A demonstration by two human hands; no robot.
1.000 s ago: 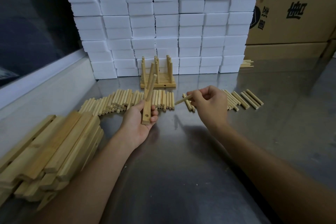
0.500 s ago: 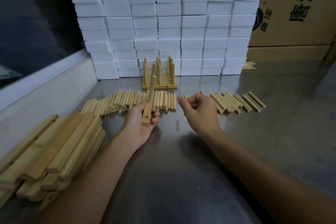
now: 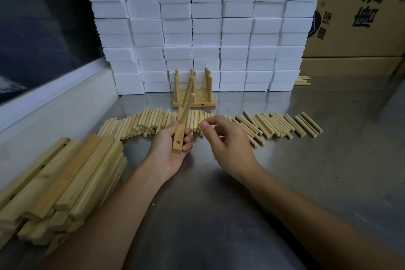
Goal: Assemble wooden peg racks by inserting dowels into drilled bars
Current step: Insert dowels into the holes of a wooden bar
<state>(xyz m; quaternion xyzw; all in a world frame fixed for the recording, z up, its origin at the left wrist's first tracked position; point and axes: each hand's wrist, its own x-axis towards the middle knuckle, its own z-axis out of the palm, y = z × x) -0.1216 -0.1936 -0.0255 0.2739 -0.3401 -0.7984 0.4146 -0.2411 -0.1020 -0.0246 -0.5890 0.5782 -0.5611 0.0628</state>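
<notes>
Cardboard box (image 3: 361, 6) bears black Chinese characters behind white blocks (image 3: 197, 28).

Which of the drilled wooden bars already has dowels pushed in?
The drilled wooden bar gripped in the left hand, dowels sticking from it; the stacked bars at left lie bare.

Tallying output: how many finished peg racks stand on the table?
1. The finished rack stands in front of the white foam blocks, behind the loose dowels. The bar in the left hand is unfinished; others may sit out of view.
</notes>
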